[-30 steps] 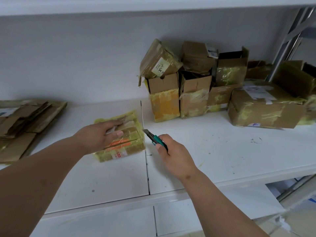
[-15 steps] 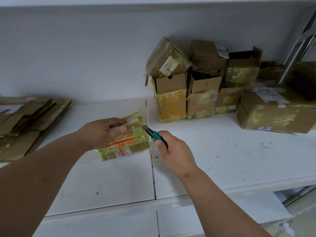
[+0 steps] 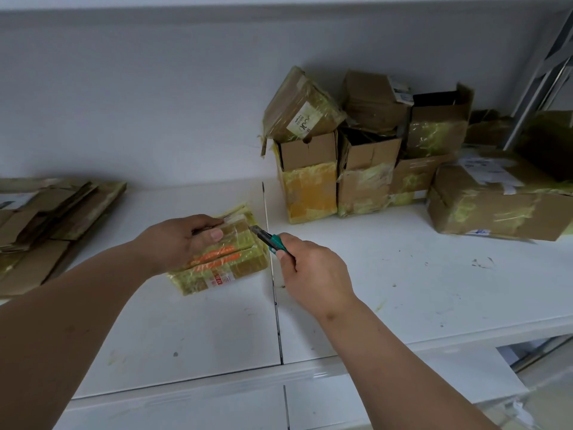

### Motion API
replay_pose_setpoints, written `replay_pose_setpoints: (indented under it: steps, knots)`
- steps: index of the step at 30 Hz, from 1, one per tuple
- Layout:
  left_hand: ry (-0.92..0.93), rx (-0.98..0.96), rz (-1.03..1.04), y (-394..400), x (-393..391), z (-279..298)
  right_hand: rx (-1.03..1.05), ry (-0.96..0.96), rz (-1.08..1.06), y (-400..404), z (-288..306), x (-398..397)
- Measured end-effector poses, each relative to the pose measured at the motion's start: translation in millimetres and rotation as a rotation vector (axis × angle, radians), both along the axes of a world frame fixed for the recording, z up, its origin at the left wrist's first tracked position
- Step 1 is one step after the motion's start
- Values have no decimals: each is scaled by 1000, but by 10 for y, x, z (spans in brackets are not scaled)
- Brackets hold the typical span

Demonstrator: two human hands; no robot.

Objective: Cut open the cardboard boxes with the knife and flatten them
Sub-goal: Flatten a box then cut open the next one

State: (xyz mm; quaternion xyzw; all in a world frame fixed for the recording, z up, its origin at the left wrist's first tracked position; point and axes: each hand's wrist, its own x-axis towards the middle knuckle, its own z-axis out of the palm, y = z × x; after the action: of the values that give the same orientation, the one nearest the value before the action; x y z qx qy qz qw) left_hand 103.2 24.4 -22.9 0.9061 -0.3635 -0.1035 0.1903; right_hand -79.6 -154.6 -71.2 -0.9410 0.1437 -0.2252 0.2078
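Note:
A small cardboard box (image 3: pixel 229 262) wrapped in yellowish tape with orange print lies flat on the white shelf (image 3: pixel 186 330). My left hand (image 3: pixel 179 240) grips its far left edge, fingers curled over the top and thumb on the upper face. My right hand (image 3: pixel 313 271) holds a green utility knife (image 3: pixel 269 238), whose blade tip touches the box's upper right corner.
A heap of taped cardboard boxes (image 3: pixel 366 156) stands against the back wall at the right, with a larger box (image 3: pixel 496 206) further right. Flattened cardboard (image 3: pixel 40 225) is stacked at the left end. A metal shelf upright (image 3: pixel 539 76) rises at the far right.
My left hand has closed its fingers over the box's far edge. The knife tip has moved in from beside the box to its upper right corner.

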Motion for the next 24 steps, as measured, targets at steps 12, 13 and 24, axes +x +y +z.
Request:
replay_pose_setpoints:
  steps: [12,13,24]
  knots:
    - [-61,66,-68,-53,-61,-10,-64,-76,9,-50,-120,-133]
    - [-67,76,-75,-60,-61,-12,-65,-85,6,-48,-137,-144]
    - [-48,110,-89,-50,-47,3,-27,-14,7,32,-235,-238]
